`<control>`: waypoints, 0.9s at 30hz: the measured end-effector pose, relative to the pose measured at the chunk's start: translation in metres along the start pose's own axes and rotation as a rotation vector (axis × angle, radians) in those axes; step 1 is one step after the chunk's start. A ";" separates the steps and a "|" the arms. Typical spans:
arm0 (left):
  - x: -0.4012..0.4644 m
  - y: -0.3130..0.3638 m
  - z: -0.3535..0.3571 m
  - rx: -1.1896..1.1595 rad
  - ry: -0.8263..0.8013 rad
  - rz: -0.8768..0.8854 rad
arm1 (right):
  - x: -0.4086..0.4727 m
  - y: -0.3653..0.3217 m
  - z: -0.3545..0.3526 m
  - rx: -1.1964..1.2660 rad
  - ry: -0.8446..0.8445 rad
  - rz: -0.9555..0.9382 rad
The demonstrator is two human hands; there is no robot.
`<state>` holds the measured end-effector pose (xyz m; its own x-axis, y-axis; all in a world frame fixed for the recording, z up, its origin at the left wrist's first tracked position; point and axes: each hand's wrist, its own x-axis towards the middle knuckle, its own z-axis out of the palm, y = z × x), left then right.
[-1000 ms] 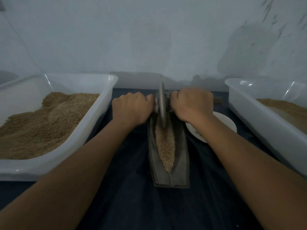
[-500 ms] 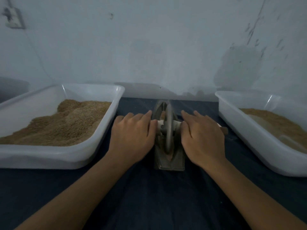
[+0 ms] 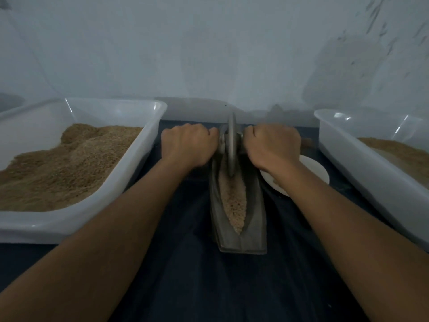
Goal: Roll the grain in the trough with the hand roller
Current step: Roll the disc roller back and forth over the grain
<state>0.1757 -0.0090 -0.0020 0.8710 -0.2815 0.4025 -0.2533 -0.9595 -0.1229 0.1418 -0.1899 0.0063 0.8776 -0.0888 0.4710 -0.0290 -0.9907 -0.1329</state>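
Note:
A narrow grey metal trough (image 3: 255,231) lies lengthwise on the dark cloth in front of me. A strip of tan grain (image 3: 234,201) fills its groove. The hand roller (image 3: 231,145), a grey metal disc on an axle, stands upright at the trough's far end. My left hand (image 3: 189,145) grips the axle handle on the left of the disc. On the disc's other side my right hand (image 3: 272,145) grips the right handle, whose brown tip pokes out past the knuckles. Both fists hide most of the handles.
A big white plastic tub (image 3: 148,135) heaped with tan grain sits at the left. Another white tub (image 3: 343,149) with grain stands at the right. A small white plate (image 3: 315,173) lies by the trough under my right wrist. A pale wall rises just behind.
The roller has gone from the trough's near end back to its far end, uncovering the grain strip. My fingers, loosely laid over the handles half a second ago, are now curled tight.

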 end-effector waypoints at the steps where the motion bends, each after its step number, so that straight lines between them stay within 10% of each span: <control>1: 0.005 -0.001 0.000 0.002 -0.023 -0.003 | 0.005 -0.001 0.002 -0.010 -0.005 0.004; 27: -0.088 0.016 -0.023 -0.098 0.334 0.022 | -0.092 0.013 -0.030 0.211 0.019 -0.070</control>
<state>0.0854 0.0003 -0.0182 0.6832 -0.2726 0.6775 -0.3235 -0.9447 -0.0539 0.0463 -0.1977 -0.0130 0.8647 -0.0243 0.5017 0.1342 -0.9513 -0.2774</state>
